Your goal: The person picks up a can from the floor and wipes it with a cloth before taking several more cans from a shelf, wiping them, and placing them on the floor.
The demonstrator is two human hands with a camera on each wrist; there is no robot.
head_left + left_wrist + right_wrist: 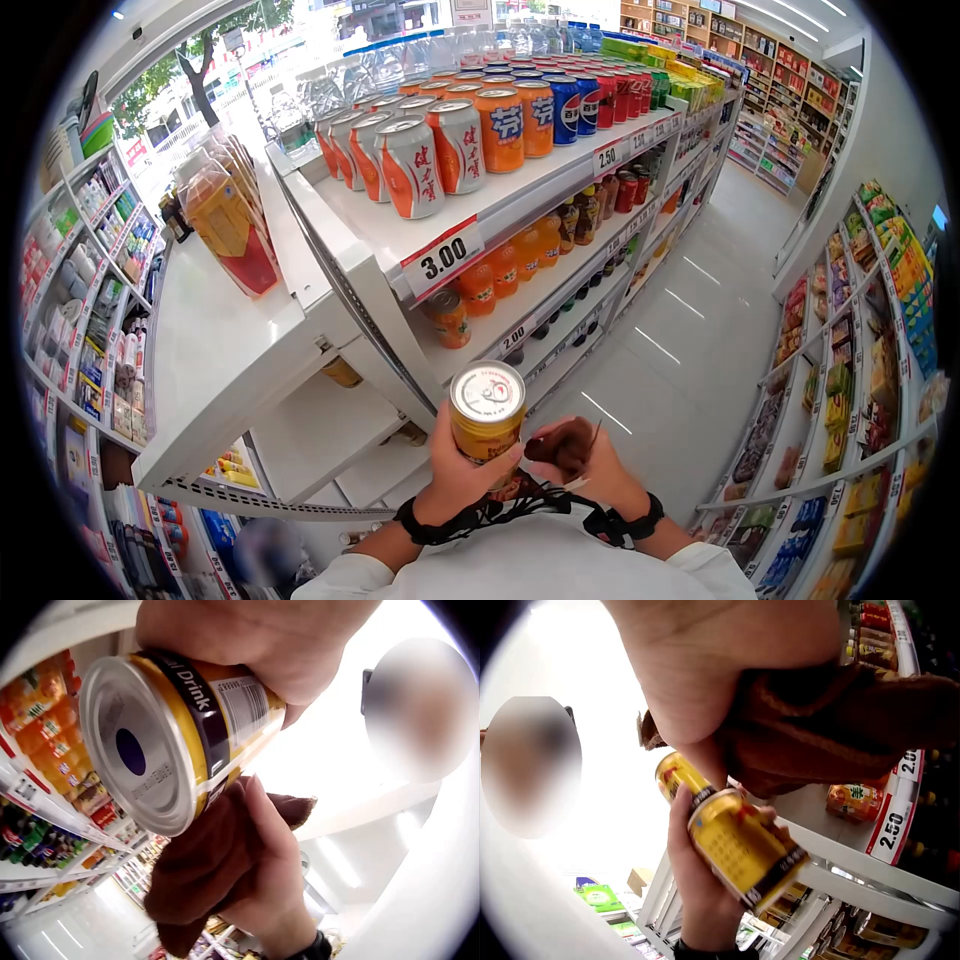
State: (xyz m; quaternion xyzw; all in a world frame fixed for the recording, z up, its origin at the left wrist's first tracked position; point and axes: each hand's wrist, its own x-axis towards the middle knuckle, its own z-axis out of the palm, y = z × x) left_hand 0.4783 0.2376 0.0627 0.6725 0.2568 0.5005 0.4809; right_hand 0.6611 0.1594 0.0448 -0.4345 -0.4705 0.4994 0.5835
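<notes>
A yellow can (486, 420) with a silver top sits in the left hand (460, 482), fingers and thumb curled round it. The right wrist view shows two yellow cans, a nearer one (742, 846) and a farther one (676, 774), at the left hand (705, 907). Brown cloth (567, 445) is bunched in the grip of the right hand (610, 478), just right of the can. In the left wrist view the cloth (202, 859) hangs close beside the can (214, 705); whether they touch is unclear. The right palm is hidden.
Ahead stands a white shelf (380, 235) with rows of drink cans and bottles above and below. A white counter (215, 340) with a stand of packages is at the left. The aisle floor (650, 340) runs forward, with snack shelves (800, 400) on the right.
</notes>
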